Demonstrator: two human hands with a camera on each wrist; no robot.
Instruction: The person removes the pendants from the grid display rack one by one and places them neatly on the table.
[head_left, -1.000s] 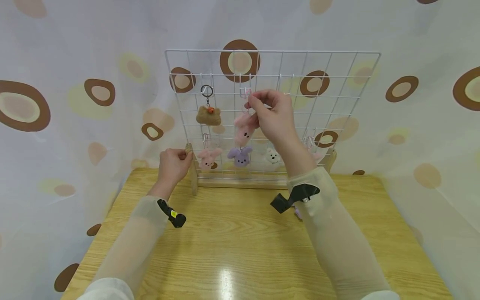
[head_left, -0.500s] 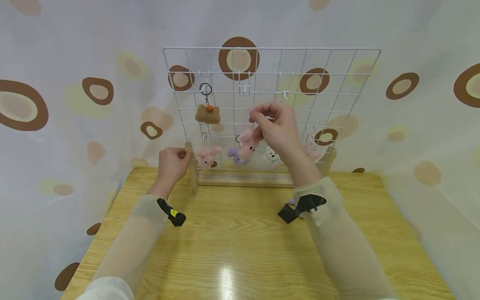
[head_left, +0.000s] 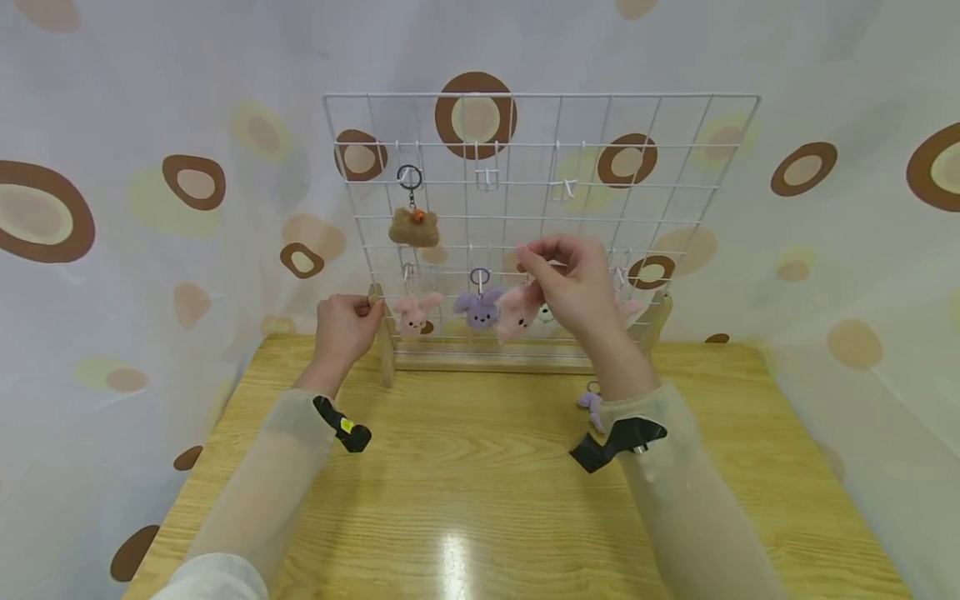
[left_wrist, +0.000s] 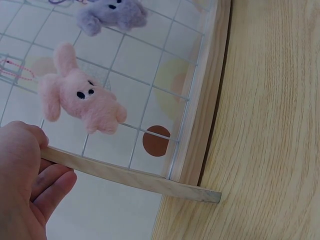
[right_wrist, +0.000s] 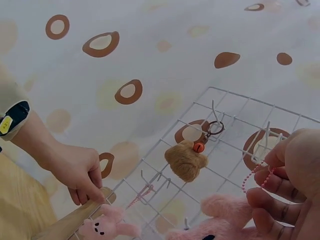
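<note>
Right grip (head_left: 579, 287): thumb and fingers are together, pinching the beaded chain (right_wrist: 244, 185) of a pink plush keychain (head_left: 517, 315).
Pink plush keychain: dangles tilted below the right grip, in front of the lower part of the grid; in the head view it overlaps the purple plush's edge and hides part of the white one, though I cannot tell whether it touches either.
Left grip (head_left: 347, 331): thumb and fingers are clamped on the wooden upright (left_wrist: 130, 176) at the rack's left side, near its top end.
Wire grid (head_left: 540, 97): white, standing in the wooden frame.
Upper row: a brown plush (head_left: 414, 227) with an orange bell (right_wrist: 199, 147) hangs by a ring at the left; more white hooks (head_left: 487, 178) sit to its right.
Lower row: left to right, a pink bunny (left_wrist: 82, 100), a purple plush (head_left: 480, 310), a white plush (head_left: 545, 314) and another pink plush (head_left: 630, 310), the last partly behind the right hand.
Surface (head_left: 420, 467): wood-grained; a lilac plush (head_left: 592, 404) with a ring lies on it, partly hidden by the right sleeve (head_left: 690, 492).
Backdrop (head_left: 187, 75): pale cloth patterned with brown and cream rounded spots.
</note>
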